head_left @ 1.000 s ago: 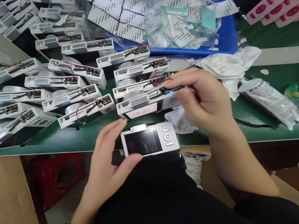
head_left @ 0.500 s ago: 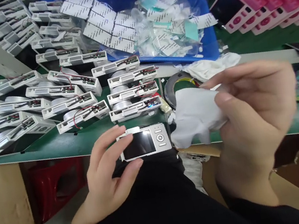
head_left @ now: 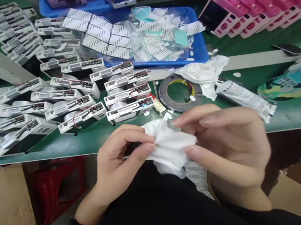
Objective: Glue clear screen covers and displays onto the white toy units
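A crumpled white cloth (head_left: pixel 168 148) is in front of my body at the bench's near edge. My left hand (head_left: pixel 124 160) pinches its left side between thumb and fingers. On the cloth's right side is my right hand (head_left: pixel 225 142), thumb and forefinger apart, the thumb against the fabric. The silver camera with a screen is hidden behind the cloth and my left hand; only a dark sliver shows there. Beyond my hands stand white camera bodies (head_left: pixel 129 109) with bare wires and circuit boards.
Black tape roll (head_left: pixel 166 100), another white cloth (head_left: pixel 204 74) and a silver packet (head_left: pixel 245 97) lie past my right hand. A blue tray (head_left: pixel 199 45) holds labels and film. Pink cameras (head_left: pixel 226 13) stand at right. A red stool (head_left: pixel 56 191) and cardboard boxes (head_left: pixel 8 215) are below.
The cloth has moved left from my right hand to in front of my body, and my left hand now grips it. My left hand no longer rests around the uncovered camera.
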A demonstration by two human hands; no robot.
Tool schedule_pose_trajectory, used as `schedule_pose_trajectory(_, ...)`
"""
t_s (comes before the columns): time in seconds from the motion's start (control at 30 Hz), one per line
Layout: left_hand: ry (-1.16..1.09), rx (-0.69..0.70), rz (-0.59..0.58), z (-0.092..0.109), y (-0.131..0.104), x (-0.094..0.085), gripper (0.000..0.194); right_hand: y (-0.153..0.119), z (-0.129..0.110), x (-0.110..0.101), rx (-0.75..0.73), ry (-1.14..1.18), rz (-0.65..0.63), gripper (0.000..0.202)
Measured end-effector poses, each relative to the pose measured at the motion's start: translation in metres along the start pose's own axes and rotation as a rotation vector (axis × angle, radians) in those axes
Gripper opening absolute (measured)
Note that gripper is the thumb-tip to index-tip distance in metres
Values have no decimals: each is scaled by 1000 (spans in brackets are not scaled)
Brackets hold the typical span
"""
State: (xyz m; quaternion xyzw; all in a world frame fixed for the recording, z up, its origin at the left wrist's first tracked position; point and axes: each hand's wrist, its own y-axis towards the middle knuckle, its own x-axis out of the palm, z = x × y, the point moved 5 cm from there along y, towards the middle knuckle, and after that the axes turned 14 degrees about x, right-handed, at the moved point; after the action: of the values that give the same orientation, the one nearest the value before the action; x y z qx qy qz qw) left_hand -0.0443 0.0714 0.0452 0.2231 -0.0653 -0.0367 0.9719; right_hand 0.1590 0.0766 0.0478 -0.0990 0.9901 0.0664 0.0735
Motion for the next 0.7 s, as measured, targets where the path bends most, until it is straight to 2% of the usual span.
schedule_pose_trajectory(0.13,-32,94,113,7,2,-13,13,1,-8,6,-78,29,-25,56)
schedule_pose_trajectory(0.23,-97,105,105,13,5,-12,28,-1,-5,4,-69,-27,-111,70)
schedule_pose_trajectory(0.3,-131,86,35,19,6,-5,35,1,-4,-2,-88,-83,-129,76)
schedule_pose_trajectory(0.37,-118,31,-102,27,6,6,35,6,-6,-6,-118,-133,-165,86)
schedule_pose_trajectory(0.43,-46,9,-238,36,6,15,34,11,-10,-1,-140,-140,-299,95)
schedule_pose_trajectory(0.5,69,63,-363,48,8,21,37,12,-14,9,-151,-117,-476,85)
schedule_pose_trajectory(0.6,246,203,-491,61,9,21,52,7,-14,18,-139,-38,-598,30)
schedule_pose_trajectory(0.63,298,222,-517,61,8,19,57,5,-12,20,-117,2,-622,18)
schedule_pose_trajectory(0.7,366,224,-510,57,3,15,57,-3,-5,21,-60,45,-664,32)
